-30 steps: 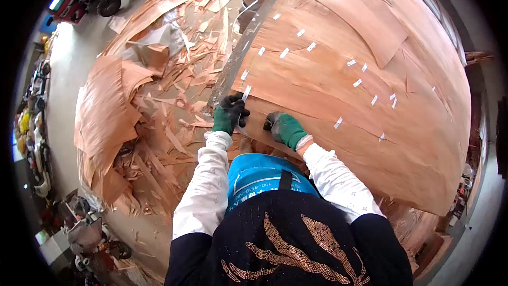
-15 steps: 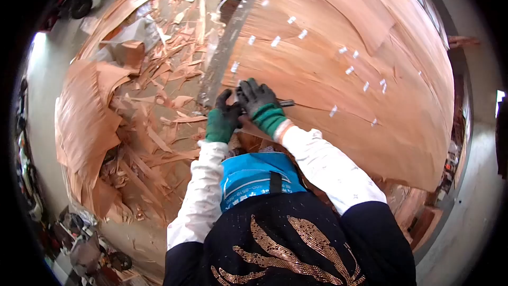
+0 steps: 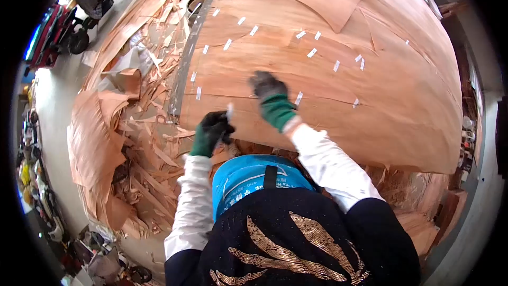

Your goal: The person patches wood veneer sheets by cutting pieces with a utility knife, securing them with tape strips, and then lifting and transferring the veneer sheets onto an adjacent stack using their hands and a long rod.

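My left hand (image 3: 212,130), in a dark glove with a green cuff, is closed near the front edge of a wood veneer sheet (image 3: 317,127). A small white tape strip (image 3: 229,110) sticks up from its fingertips. My right hand (image 3: 269,86), gloved the same way, is over the sheet and smeared by motion. Whether it holds anything is hidden by the blur. Several white tape pieces dot the veneer, one tape piece (image 3: 198,93) lying near its left edge and another tape piece (image 3: 299,98) just right of my right hand.
A dark strip (image 3: 186,69) runs along the sheet's left side. Beyond it lie torn veneer scraps (image 3: 153,143) and a stack of curled veneer (image 3: 95,132). At my waist is a blue apron (image 3: 254,180). Motorbikes (image 3: 79,39) stand at the upper left.
My hands have moved apart; the right has swung out over the sheet. A tape piece now shows near the left edge where the hands were. The dark rod-like tool by my right hand is out of sight.
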Motion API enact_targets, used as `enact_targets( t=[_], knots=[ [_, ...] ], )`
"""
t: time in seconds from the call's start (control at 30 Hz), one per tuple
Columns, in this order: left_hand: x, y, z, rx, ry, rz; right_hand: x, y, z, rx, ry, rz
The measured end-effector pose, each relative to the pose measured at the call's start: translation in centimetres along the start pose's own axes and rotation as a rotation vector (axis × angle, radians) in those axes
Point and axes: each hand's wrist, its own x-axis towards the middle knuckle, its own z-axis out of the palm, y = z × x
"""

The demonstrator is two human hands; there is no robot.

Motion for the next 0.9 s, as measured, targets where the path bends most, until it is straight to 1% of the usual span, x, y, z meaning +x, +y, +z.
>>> enact_targets(
  t=[0.03,0.07,0.13,0.17,0.2,0.23,0.27,0.33,0.4,0.43,0.53,0.6,0.63,0.7,0.73,0.77,0.8,0.87,0.9],
  knots=[
    [0.3,0.0,2.7,-0.066,-0.002,-0.026,-1.9,2.4,-1.6,0.196,0.131,0.011],
    [0.9,0.2,4.8,-0.133,-0.003,-0.051,-3.6,3.2,-5.0,0.126,0.091,0.041],
    [3.4,-1.8,6.4,-0.041,0.093,-0.126,-5.4,3.6,-6.4,-0.096,0.141,-0.145],
    [4.0,-2.2,6.9,0.014,0.149,-0.202,-5.8,3.6,-5.6,-0.145,0.131,-0.238],
    [4.2,-2.5,7.1,0.023,0.174,-0.192,-6.2,3.4,-4.6,-0.195,0.123,-0.330],
    [4.2,-2.6,7.4,0.032,0.199,-0.184,-6.5,2.6,-4.5,-0.151,0.065,-0.360],
    [4.1,-2.7,7.6,0.041,0.223,-0.180,-6.3,2.2,-3.8,-0.186,0.027,-0.376],
    [3.6,-3.1,7.8,0.121,0.225,-0.108,-6.1,1.1,-2.5,-0.256,-0.054,-0.408],
    [3.7,-3.3,7.9,0.167,0.221,-0.038,-6.1,0.8,-2.1,-0.365,-0.055,-0.473],
    [3.1,-2.3,9.0,0.257,0.304,-0.111,-6.2,0.8,-2.3,-0.394,-0.053,-0.504],
    [2.1,-1.9,4.9,0.579,0.181,-0.058,-6.3,0.7,-1.8,-0.441,-0.083,-0.544],
    [3.1,1.3,2.2,1.029,0.297,-0.210,-6.4,0.8,-1.7,-0.443,-0.070,-0.562],
    [4.2,2.4,0.3,0.678,0.300,-0.353,-6.3,0.7,-1.7,-0.397,-0.077,-0.556],
    [5.9,2.9,0.1,0.302,0.175,-0.159,-6.3,0.8,-1.9,-0.373,-0.054,-0.555],
    [6.9,3.2,1.4,0.240,0.054,-0.044,-6.3,0.8,-2.0,-0.360,-0.044,-0.556],
    [7.2,4.6,4.0,0.131,-0.015,-0.050,-5.7,0.7,-2.2,-0.323,-0.060,-0.507],
    [7.8,5.4,6.3,0.106,-0.051,-0.020,-5.2,1.0,-2.7,-0.265,-0.067,-0.448],
    [10.1,5.0,8.2,0.091,0.001,-0.124,-4.4,2.1,-4.9,-0.156,-0.087,-0.327],
    [10.9,4.3,8.4,0.092,0.036,-0.154,-3.6,2.2,-6.5,-0.170,-0.120,-0.146]
  ],
)
